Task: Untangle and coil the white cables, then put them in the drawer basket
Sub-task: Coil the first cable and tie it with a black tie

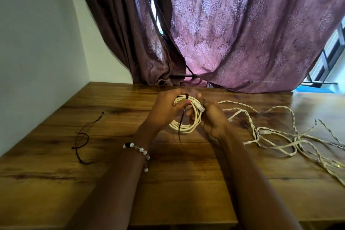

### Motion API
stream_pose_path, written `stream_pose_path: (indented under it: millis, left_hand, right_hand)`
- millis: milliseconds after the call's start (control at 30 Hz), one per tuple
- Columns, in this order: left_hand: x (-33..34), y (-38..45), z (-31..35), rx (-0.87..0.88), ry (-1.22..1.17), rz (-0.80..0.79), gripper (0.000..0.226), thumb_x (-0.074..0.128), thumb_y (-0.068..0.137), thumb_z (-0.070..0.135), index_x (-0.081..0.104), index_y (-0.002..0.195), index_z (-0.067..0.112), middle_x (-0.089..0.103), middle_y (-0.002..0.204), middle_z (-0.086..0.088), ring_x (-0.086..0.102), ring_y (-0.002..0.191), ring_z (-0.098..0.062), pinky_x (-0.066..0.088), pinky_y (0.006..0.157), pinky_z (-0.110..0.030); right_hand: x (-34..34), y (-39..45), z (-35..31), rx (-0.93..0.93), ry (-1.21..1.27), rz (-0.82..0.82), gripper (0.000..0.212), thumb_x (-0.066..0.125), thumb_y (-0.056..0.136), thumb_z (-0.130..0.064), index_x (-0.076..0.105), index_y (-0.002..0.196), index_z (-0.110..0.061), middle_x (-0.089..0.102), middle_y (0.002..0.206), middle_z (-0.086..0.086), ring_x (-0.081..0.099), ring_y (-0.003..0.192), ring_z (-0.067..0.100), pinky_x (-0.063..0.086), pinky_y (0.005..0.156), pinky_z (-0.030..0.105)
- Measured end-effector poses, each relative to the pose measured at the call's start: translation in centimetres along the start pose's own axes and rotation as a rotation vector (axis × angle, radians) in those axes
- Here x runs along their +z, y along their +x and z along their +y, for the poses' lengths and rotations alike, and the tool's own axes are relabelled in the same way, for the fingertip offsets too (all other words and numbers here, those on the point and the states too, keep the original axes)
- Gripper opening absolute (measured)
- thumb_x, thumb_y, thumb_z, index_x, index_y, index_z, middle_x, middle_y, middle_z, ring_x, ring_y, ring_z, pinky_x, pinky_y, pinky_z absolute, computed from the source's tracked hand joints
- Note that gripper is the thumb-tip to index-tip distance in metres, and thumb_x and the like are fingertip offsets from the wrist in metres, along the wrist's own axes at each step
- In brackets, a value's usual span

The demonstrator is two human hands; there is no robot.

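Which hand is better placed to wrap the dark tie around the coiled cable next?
Probably the right hand: the left hand already grips the coiled cable and the dark tie at the coil's top, leaving the right to wrap.

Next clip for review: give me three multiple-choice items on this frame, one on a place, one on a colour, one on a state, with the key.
1. Where do the twisted cables lie?
A. right of the hands
B. left of the hands
C. on the floor

2. What colour is the tie hanging from the coiled cable?
A. red
B. black
C. yellow

3. How is the coiled cable kept?
A. lying free
B. held by both hands
C. hanging from the curtain

Key: 1 A, loose on the table; 2 B, a dark strip; 3 B, left hand and right hand grip it.
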State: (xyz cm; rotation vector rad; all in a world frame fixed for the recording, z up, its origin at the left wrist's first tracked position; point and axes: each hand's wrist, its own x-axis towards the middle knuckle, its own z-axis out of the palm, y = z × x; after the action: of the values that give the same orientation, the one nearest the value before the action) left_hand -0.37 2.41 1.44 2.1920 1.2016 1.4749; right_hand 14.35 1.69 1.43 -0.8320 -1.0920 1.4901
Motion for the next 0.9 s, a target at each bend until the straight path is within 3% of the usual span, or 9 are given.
stream_pose_path:
  millis: [133,267,333,433,567,667,767,900]
  left_hand:
    - [-0.1,-0.1,-0.5,0.095,0.116,0.050,0.031,0.063,0.082,0.024,0.070,0.104,0.003,0.055,0.094,-0.009,0.052,0.084,-0.009,0.034,0.075,-0.003]
    - [-0.3,-0.1,-0.6,0.097,0.084,0.089,0.031,0.066,0.080,0.025,0.071,0.102,0.003,0.048,0.086,-0.003,0.045,0.076,0.003,0.034,0.069,-0.003]
    - [-0.2,-0.1,-0.7,0.087,0.083,0.076,0.032,0.068,0.077,0.028,0.073,0.099,0.005,0.050,0.083,-0.004,0.046,0.072,0.000,0.034,0.067,-0.005]
    - [0.3,-0.3,-0.8,0.032,0.053,0.020,0.025,0.075,0.076,0.021,0.074,0.096,0.006,0.057,0.082,-0.005,0.053,0.071,-0.009,0.035,0.064,-0.005]
    - [1.1,-0.6,-0.4,-0.066,-0.054,0.016,0.024,0.080,0.071,0.011,0.072,0.092,0.003,0.065,0.084,0.000,0.057,0.069,0.003,0.040,0.061,-0.006]
    - [1.4,-0.6,0.0,-0.096,-0.099,-0.020,0.017,0.081,0.069,0.006,0.071,0.082,0.005,0.067,0.076,0.004,0.056,0.058,0.012,0.039,0.054,-0.005]
    - [1.5,-0.6,0.3,-0.137,-0.125,-0.020,0.017,0.081,0.068,0.006,0.068,0.076,0.014,0.069,0.076,0.000,0.056,0.057,0.011,0.041,0.055,-0.008]
    - [1.9,-0.5,0.6,-0.182,-0.143,0.064,0.020,0.081,0.068,0.009,0.063,0.070,0.018,0.059,0.063,0.011,0.051,0.052,0.007,0.037,0.053,-0.010]
  right_hand:
    - [-0.1,-0.4,-0.5,0.086,0.215,-0.085,0.031,0.035,0.099,-0.009,0.060,0.095,0.009,0.070,0.074,0.019,0.070,0.058,0.023,0.054,0.046,0.025]
    - [-0.2,-0.3,-0.3,0.111,0.319,-0.060,0.042,0.039,0.094,-0.003,0.071,0.067,-0.002,0.067,0.065,0.011,0.065,0.053,0.017,0.054,0.051,0.025]
    - [-0.2,-0.2,-0.2,0.102,0.325,-0.013,0.039,0.044,0.094,-0.003,0.073,0.069,-0.004,0.069,0.066,0.009,0.067,0.054,0.015,0.056,0.052,0.023]
    - [-0.7,0.5,0.0,-0.014,0.237,0.177,0.013,0.060,0.084,0.005,0.067,0.088,-0.005,0.072,0.074,0.009,0.070,0.065,0.017,0.059,0.060,0.029]
    - [-1.1,0.4,0.1,-0.105,0.127,0.301,0.034,0.067,0.072,0.013,0.065,0.099,-0.007,0.072,0.086,0.019,0.071,0.075,0.026,0.059,0.073,0.038]
    - [-0.1,-0.1,-0.1,-0.278,-0.083,0.352,0.019,0.062,0.079,0.015,0.069,0.089,0.001,0.073,0.071,0.006,0.071,0.068,0.016,0.057,0.061,0.025]
    - [0.1,-0.1,0.1,-0.447,-0.249,0.439,0.023,0.066,0.076,0.013,0.071,0.074,-0.009,0.072,0.072,0.000,0.070,0.072,0.014,0.054,0.066,0.024]
    - [0.8,-0.7,0.0,-0.523,-0.283,0.431,0.018,0.064,0.077,0.014,0.072,0.084,0.000,0.069,0.074,0.000,0.064,0.061,-0.006,0.048,0.061,0.012]
